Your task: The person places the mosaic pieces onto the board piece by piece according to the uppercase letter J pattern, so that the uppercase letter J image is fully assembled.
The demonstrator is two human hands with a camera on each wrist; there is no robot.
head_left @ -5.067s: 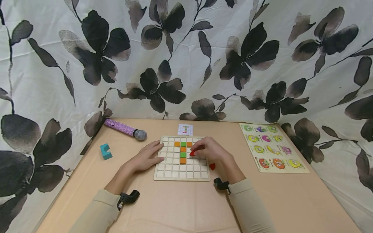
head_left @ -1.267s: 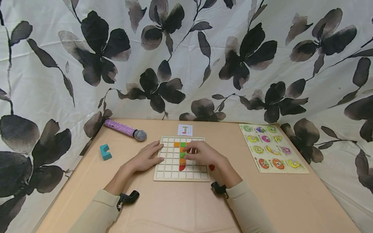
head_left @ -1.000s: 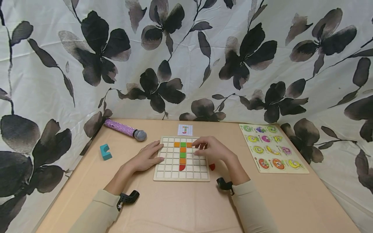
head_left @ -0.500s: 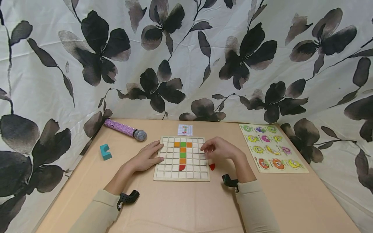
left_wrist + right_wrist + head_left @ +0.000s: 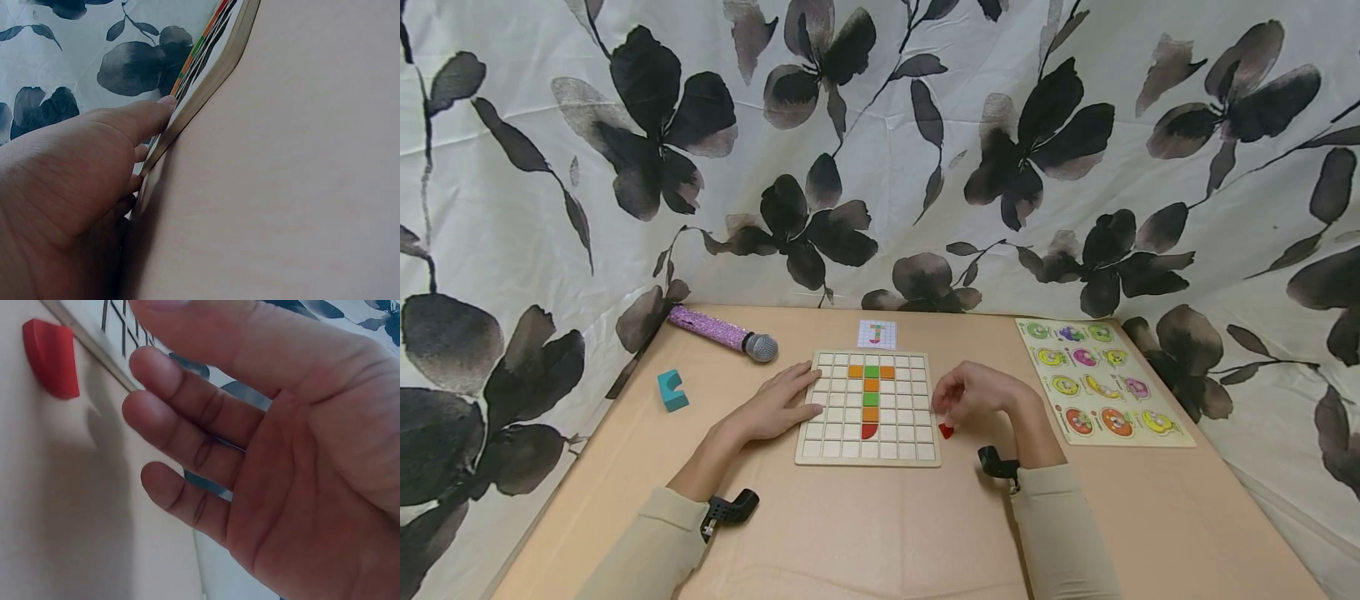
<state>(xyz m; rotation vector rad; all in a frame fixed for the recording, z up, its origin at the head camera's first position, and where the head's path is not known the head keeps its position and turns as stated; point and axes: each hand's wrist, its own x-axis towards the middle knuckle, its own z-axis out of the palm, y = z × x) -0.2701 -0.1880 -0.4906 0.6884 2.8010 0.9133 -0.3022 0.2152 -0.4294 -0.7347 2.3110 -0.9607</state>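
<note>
A pale wooden grid board (image 5: 842, 451) lies mid-table, its squares bearing orange, green and red pieces in a T-like shape with a red rounded end (image 5: 868, 432). My left hand (image 5: 775, 402) rests at the board's left edge, fingers extended; in the left wrist view the thumb (image 5: 144, 119) touches the board's rim (image 5: 206, 94). Just off the board's right edge lies a loose red block with one curved side (image 5: 946, 431). Above it hovers my right hand (image 5: 977, 393), holding nothing. The right wrist view shows its loosely bent fingers apart from the red block (image 5: 51, 359).
A small pattern card (image 5: 877, 334) lies behind the board. At the back left are a glittery purple microphone (image 5: 718, 331) and a teal notched block (image 5: 672, 392). A fruit-picture board (image 5: 1105, 383) stands to the right. Floral cloth (image 5: 880, 150) hangs behind the table.
Red rounded pieces have come to sit at the foot of the coloured column. My right hand has left the board and moved right, down toward the loose red block. The left hand stays put.
</note>
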